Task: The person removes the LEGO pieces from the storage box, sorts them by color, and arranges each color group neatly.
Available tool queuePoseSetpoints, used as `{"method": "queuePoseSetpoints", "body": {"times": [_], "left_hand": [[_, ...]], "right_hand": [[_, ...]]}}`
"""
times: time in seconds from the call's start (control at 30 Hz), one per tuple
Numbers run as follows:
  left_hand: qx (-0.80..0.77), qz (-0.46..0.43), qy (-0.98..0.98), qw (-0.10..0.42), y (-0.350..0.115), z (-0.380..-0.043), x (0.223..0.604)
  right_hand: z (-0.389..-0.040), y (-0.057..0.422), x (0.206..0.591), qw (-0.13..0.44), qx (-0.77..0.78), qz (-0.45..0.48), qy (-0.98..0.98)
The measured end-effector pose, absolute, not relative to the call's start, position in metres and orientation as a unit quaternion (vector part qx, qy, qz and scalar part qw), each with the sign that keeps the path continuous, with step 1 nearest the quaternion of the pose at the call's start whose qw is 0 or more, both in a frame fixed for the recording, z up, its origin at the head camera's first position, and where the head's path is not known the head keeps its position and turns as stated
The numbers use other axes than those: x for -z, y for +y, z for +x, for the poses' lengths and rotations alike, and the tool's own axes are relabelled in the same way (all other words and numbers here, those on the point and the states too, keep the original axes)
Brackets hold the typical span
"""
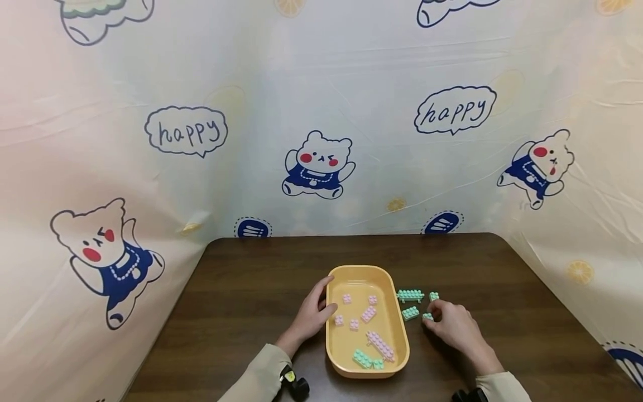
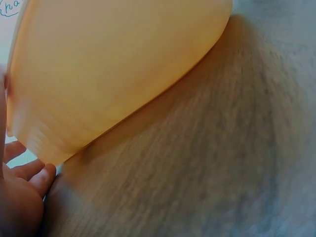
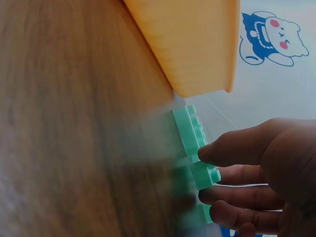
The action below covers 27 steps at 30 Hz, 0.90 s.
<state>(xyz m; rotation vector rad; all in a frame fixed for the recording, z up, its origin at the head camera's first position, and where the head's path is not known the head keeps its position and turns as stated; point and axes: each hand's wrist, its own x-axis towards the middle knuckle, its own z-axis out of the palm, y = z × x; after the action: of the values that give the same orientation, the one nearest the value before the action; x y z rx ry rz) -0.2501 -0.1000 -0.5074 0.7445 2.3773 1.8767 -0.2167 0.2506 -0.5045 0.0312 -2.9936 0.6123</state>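
Note:
A yellow tray stands on the table with its long side running away from me. My left hand grips its left rim, fingers and thumb spread along the edge. Pink building blocks of several sizes lie inside, plus a longer green block and a small green block at the near end. Right of the tray, my right hand pinches a small green block between thumb and fingers, low over the table.
Beside the tray's right wall lie a long green block, a mid-sized green block and another small green block. The brown wooden table ends at a printed curtain behind and at both sides.

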Motion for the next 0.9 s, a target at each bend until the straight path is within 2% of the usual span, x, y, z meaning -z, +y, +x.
{"method": "queuePoseSetpoints", "body": {"times": [0.9], "left_hand": [[-0.603, 0.231, 0.763, 0.006, -0.0993, -0.2501, 0.51]], "right_hand": [[-0.2169, 0.2502, 0.5076, 0.052, -0.199, 0.022, -0.978]]}}
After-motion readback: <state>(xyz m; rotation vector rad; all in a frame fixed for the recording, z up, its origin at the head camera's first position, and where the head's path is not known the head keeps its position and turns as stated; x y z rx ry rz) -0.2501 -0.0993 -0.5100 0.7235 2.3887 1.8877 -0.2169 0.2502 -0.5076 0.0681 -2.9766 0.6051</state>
